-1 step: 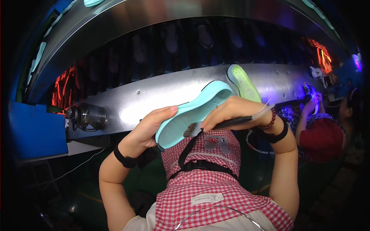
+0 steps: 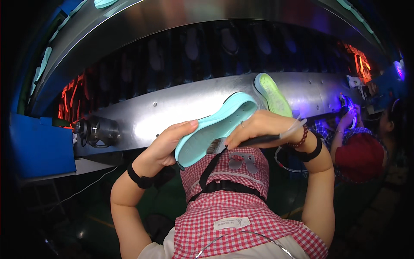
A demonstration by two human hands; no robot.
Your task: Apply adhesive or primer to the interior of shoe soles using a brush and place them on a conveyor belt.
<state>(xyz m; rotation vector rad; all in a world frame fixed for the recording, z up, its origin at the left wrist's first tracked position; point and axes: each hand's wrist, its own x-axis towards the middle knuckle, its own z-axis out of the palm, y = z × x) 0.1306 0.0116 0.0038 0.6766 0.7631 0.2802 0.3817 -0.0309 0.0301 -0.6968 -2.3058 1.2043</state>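
In front of a long curved steel conveyor housing (image 2: 172, 108), the left hand (image 2: 166, 146) grips a pale turquoise shoe sole (image 2: 213, 131) from below while the right hand (image 2: 258, 127), closed around a dark-handled brush (image 2: 248, 141), rests on the sole's upper edge.

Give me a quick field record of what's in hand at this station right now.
left hand: cups the heel end of a turquoise shoe sole, thumb on top
right hand: holds a dark-handled brush against the sole's inner face
behind: yellow-green sole resting on the steel conveyor housing
right side: another person's red cap
front: red checked apron
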